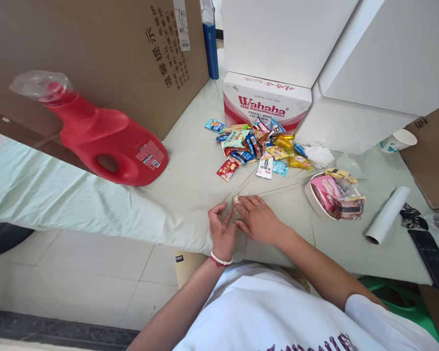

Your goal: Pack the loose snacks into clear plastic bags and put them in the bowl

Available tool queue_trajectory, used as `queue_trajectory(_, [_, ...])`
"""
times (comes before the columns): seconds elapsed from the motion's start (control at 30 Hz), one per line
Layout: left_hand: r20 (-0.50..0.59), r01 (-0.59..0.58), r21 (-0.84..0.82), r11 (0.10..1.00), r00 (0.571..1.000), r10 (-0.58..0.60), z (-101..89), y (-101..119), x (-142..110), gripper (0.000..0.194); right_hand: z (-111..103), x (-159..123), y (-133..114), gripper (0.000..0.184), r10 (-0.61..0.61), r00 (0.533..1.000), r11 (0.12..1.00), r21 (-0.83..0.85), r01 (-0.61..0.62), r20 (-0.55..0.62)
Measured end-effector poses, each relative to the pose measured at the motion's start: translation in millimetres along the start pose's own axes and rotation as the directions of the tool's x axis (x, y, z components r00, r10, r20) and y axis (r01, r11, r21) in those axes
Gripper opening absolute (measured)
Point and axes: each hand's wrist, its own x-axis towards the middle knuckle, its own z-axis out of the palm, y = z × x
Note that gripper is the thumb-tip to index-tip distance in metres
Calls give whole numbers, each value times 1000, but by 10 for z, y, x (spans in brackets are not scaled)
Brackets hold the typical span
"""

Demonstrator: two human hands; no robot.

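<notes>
My left hand [221, 229] and my right hand [255, 217] meet near the table's front edge over a small clear snack packet [236, 201]. The fingers of both hands are curled around it and pinch its edges; most of the packet is hidden under them. A white and red bead bracelet sits on my left wrist. Beyond the hands lies a heap of colourful snack packets [258, 145]. To the right stands a white bowl [310, 197] with a pink packet [325, 191] and other wrapped snacks in it.
A red detergent jug [108, 139] lies on the pale green cloth [95, 200] at left. A Wahaha carton [265, 101], white boxes and a big brown carton stand behind. At right: a paper cup [398, 140], a white roll [387, 215], a dark remote [429, 256].
</notes>
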Motion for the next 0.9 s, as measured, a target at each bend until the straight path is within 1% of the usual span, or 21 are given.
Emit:
queue_trajectory(0.03, [17, 49, -48, 998, 999, -48, -20, 43, 16, 40, 39, -15, -2, 63, 10, 1000, 1000, -21, -10, 5])
queue_trajectory(0.1, [59, 96, -97, 991, 994, -90, -48, 148, 54, 36, 127, -13, 20, 70, 34, 999, 999, -40, -34, 1])
queue_trajectory(0.13, [76, 97, -99, 990, 993, -90, -52, 204, 70, 36, 166, 0, 40, 68, 48, 999, 998, -42, -49, -9])
queue_trajectory(0.2, [106, 88, -90, 992, 991, -79, -35, 302, 86, 38, 205, 35, 97, 56, 77, 997, 997, -18, -77, -25])
queue_trajectory(0.3, [121, 119, -86, 989, 987, -108, -5, 370, 80, 39, 109, 1, 208, 51, 148, 988, 982, 121, -143, -41])
queue_trajectory(0.37, [100, 150, -61, 987, 985, -143, -39, 351, 76, 38, -82, -174, 304, 49, 274, 956, 934, 268, -238, -103])
queue_trajectory(0.4, [76, 159, -36, 987, 985, -156, -82, 326, 76, 37, -215, -321, 368, 47, 351, 924, 897, 338, -285, -154])
queue_trajectory(0.43, [50, 167, -4, 986, 985, -167, -141, 293, 76, 37, -368, -503, 451, 46, 429, 879, 857, 401, -323, -209])
queue_trajectory(0.47, [22, 175, 32, 984, 984, -176, -212, 255, 76, 36, -537, -711, 560, 43, 495, 826, 823, 451, -346, -269])
queue_trajectory(0.53, [-21, 204, 95, 974, 979, -203, -366, 177, 64, 33, -894, -1150, 861, 38, 580, 720, 778, 520, -353, -381])
queue_trajectory(0.57, [-36, 219, 116, 969, 976, -216, -434, 142, 52, 32, -1067, -1352, 1047, 37, 638, 633, 741, 573, -350, -439])
queue_trajectory(0.6, [-41, 229, 134, 964, 973, -225, -489, 112, 38, 31, -1225, -1524, 1248, 37, 685, 562, 700, 631, -333, -463])
queue_trajectory(0.63, [-42, 233, 150, 961, 972, -230, -527, 87, 23, 30, -1359, -1659, 1453, 38, 715, 518, 669, 676, -310, -470])
queue_trajectory(0.67, [-41, 235, 171, 957, 972, -231, -547, 68, 10, 29, -1463, -1754, 1650, 38, 739, 502, 638, 707, -307, -449])
queue_trajectory(0.7, [-38, 230, 201, 952, 973, -227, -551, 52, -1, 29, -1532, -1810, 1830, 39, 760, 502, 608, 723, -328, -412])
queue_trajectory(0.73, [-35, 220, 239, 946, 975, -218, -543, 39, -7, 28, -1567, -1830, 1989, 42, 768, 525, 592, 719, -364, -367])
queue_trajectory(0.77, [-31, 200, 284, 938, 979, -200, -527, 27, -9, 28, -1568, -1823, 2121, 45, 760, 572, 592, 692, -414, -308])
queue_trajectory(0.8, [-24, 170, 335, 927, 985, -172, -508, 15, -9, 27, -1540, -1796, 2226, 48, 732, 636, 616, 636, -465, -244])
queue_trajectory(0.83, [-13, 128, 388, 913, 991, -133, -492, 3, -6, 26, -1490, -1758, 2306, 49, 685, 704, 668, 549, -503, -188])
queue_trajectory(0.87, [3, 79, 439, 895, 996, -89, -479, -9, -4, 25, -1428, -1717, 2363, 50, 632, 758, 734, 437, -520, -158])
queue_trajectory(0.9, [21, 29, 485, 874, 999, -45, -471, -20, -5, 23, -1361, -1680, 2400, 49, 586, 793, 794, 311, -522, -166])
